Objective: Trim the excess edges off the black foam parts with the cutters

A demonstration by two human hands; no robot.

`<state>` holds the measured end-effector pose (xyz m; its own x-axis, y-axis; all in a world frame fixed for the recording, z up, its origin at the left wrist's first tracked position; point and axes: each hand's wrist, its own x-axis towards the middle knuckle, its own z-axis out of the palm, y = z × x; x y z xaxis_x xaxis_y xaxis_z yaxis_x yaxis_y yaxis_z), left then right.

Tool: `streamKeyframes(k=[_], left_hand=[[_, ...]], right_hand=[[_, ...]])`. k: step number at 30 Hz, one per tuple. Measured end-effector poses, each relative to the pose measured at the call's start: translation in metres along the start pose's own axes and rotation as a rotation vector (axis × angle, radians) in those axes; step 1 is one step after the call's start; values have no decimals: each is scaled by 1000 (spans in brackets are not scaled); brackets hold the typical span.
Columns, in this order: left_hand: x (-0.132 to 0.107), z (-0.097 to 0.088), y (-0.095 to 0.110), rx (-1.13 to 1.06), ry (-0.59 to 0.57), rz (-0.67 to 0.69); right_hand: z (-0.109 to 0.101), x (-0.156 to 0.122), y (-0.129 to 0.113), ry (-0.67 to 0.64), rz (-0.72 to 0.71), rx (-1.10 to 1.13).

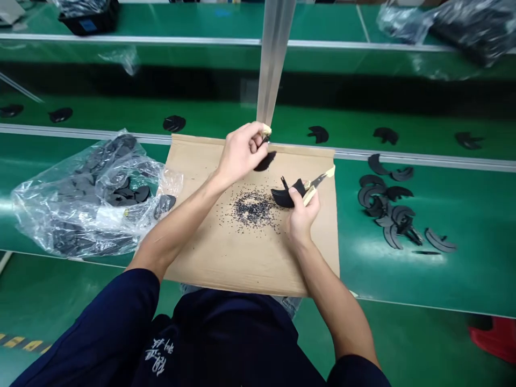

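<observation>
My left hand (244, 148) is closed in a pinch above the cardboard, a pale yellow cover on one fingertip. A dark curved plastic part (265, 161) hangs from its fingers. Lower and to the right, my right hand (303, 217) is closed round another black curved plastic part (283, 198), which has a thin upright prong. The same hand also holds a slim metal blade-like tool (319, 180) with pale yellow wrapping; its exact kind is unclear. Below both hands, small black scraps (253, 209) lie scattered on the cardboard sheet (242, 263).
A clear plastic bag (84, 199) of black parts lies at left. Loose black curved parts (391, 207) are heaped at right on the green bench (403, 279). Several single parts lie along the strip behind. A metal post (275, 59) rises behind the cardboard.
</observation>
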<state>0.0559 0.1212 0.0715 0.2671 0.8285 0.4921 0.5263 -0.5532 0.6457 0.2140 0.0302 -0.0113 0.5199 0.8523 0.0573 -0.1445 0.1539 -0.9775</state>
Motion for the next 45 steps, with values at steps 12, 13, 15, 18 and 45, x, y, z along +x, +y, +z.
streamKeyframes(k=[12, 13, 15, 18, 45], left_hand=[[40, 32, -19, 232, -494, -167], [33, 7, -24, 272, -527, -165], [14, -50, -35, 415, -676, -154], [-22, -137, -54, 615, -810, -311], [-115, -21, -12, -496, -48, -306]], right_hand=[[10, -7, -4, -89, -123, -96], [12, -7, -4, -100, -96, -77], [14, -8, -5, -118, -52, -48], [14, -10, -7, -149, -17, -41], [13, -37, -14, -389, 255, -8]])
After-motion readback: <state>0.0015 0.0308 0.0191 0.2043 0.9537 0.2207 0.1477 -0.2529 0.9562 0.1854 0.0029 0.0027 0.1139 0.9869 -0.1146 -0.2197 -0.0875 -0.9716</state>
